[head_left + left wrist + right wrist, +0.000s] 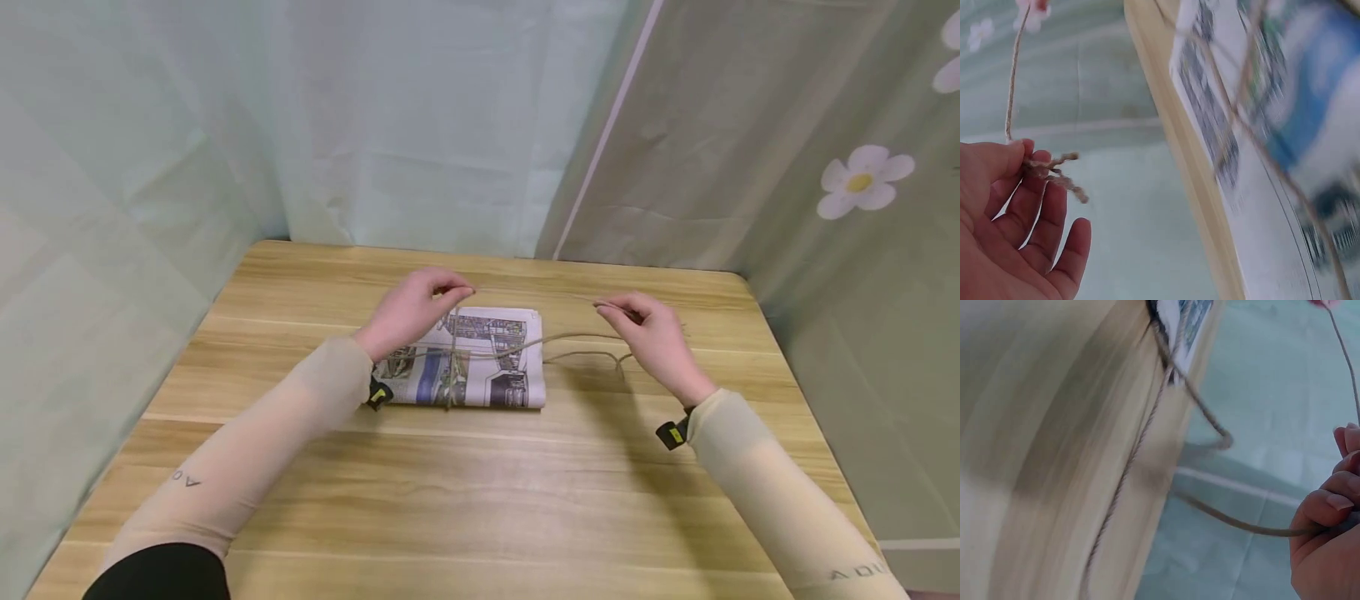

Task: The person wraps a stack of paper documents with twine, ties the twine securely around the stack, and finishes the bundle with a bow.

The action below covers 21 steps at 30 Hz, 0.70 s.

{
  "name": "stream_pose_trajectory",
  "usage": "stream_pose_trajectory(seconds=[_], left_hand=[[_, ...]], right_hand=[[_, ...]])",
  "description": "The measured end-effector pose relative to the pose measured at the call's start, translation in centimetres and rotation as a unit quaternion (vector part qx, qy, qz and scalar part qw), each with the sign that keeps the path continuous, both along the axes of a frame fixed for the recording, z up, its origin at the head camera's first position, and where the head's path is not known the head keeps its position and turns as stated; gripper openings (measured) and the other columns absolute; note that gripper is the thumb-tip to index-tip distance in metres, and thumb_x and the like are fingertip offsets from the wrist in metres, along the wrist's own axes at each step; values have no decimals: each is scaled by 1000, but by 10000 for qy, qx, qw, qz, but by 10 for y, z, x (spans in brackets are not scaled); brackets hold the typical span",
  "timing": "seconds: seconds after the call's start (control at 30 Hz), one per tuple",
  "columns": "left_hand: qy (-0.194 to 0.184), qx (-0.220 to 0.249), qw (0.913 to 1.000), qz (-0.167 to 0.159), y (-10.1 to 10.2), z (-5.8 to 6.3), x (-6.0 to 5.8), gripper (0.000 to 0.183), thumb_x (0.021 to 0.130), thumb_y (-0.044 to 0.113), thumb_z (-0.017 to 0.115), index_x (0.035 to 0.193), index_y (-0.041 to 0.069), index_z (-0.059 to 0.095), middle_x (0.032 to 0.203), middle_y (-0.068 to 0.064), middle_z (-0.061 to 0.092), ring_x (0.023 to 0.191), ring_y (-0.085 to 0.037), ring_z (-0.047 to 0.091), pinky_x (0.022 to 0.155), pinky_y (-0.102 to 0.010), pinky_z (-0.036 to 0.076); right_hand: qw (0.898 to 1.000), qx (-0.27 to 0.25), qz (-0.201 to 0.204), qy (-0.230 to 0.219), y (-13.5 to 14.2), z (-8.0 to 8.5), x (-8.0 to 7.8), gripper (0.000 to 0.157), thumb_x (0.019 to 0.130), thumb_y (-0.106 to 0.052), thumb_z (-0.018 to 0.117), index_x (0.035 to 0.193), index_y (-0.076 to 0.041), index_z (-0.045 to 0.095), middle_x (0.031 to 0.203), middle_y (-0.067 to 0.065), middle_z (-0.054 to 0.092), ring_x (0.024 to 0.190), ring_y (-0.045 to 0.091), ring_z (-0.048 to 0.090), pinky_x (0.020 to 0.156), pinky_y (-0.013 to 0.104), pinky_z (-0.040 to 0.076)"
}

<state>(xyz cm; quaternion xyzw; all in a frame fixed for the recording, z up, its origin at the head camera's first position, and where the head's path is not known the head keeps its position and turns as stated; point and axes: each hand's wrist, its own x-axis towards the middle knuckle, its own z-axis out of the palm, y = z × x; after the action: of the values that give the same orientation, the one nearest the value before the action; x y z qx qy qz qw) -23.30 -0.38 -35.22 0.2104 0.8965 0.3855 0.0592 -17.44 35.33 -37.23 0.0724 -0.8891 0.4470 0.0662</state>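
Observation:
A folded newspaper bundle (480,379) lies flat on the table, with twine (452,342) crossing over it both lengthwise and crosswise. Above its far edge, my left hand (416,310) pinches a twine end between thumb and fingertips. Short frayed tails (1067,181) stick out past those fingertips in the left wrist view. From there a thin length of twine (532,292) stretches across to my right hand (654,340), whose curled fingers grip it right of the bundle. Another strand (1241,526) trails out of the right hand in the right wrist view.
The wooden table (465,500) carries a loose loop of twine (581,353) right of the newspaper. Pale curtains (450,125) hang along the back and sides, the right one (847,275) printed with white flowers.

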Motion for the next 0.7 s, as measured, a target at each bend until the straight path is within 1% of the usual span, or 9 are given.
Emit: stream_pose_trajectory(seconds=[0.07,0.17,0.23,0.33,0.43,0.5,0.53,0.6,0.7], left_hand=[[-101,163,9995,237,-15,1,-3,31,105,35,60,125,15,72,126,-4,69,116,-24,62,103,-48,48],[-105,311,9978,576,-39,2,-8,34,106,36,58,127,13,71,124,-7,69,110,-25,63,96,-48,50],[-36,348,9964,769,-54,2,-10,35,106,37,58,127,12,71,121,-7,70,107,-25,62,91,-47,50],[82,304,9953,921,-69,2,-11,37,106,39,57,126,11,71,120,-8,69,104,-25,62,88,-47,49],[147,158,9946,1012,-76,2,-10,39,106,42,56,124,12,72,120,-8,66,100,-26,59,84,-45,48],[186,54,9943,1052,-78,1,-10,39,105,43,56,121,12,73,118,-8,63,95,-26,55,80,-43,45],[188,23,9942,1055,-79,0,-10,38,105,43,56,120,11,74,114,-10,62,91,-27,54,76,-43,44],[137,-63,9944,1048,-80,-1,-10,38,106,42,56,119,11,74,110,-10,62,87,-27,53,73,-42,43],[-40,-118,9952,973,-79,-4,-11,37,106,41,55,120,11,73,107,-10,68,88,-26,56,75,-42,45]], right_hand=[[9997,-155,-142,-106,8,-4,1,35,100,-40,67,115,-10,76,98,5,70,77,16,54,63,24,45],[9990,-202,-339,-199,19,-8,4,37,100,-41,67,114,-9,76,91,3,67,73,15,50,59,26,42],[9990,-141,-374,-184,24,-9,6,35,99,-39,69,114,-8,76,91,4,69,73,14,53,59,24,43],[9995,16,-302,-115,27,-9,8,31,99,-34,71,114,-8,76,92,8,70,74,12,57,60,22,46],[9998,61,-156,-110,27,-8,10,30,99,-32,71,115,-7,75,96,13,71,76,11,58,62,20,47],[9997,-7,-169,-153,27,-8,11,30,100,-32,70,116,-6,75,99,12,71,78,11,58,63,19,47],[9996,-50,-190,-179,27,-8,11,31,100,-32,69,116,-6,74,100,12,71,79,11,58,63,19,47],[9993,-114,-259,-244,28,-8,12,33,101,-33,68,118,-6,74,103,9,70,81,11,58,64,19,47],[9987,-178,-345,-336,30,-7,13,36,101,-36,67,119,-6,73,106,6,70,85,12,59,66,20,48]])
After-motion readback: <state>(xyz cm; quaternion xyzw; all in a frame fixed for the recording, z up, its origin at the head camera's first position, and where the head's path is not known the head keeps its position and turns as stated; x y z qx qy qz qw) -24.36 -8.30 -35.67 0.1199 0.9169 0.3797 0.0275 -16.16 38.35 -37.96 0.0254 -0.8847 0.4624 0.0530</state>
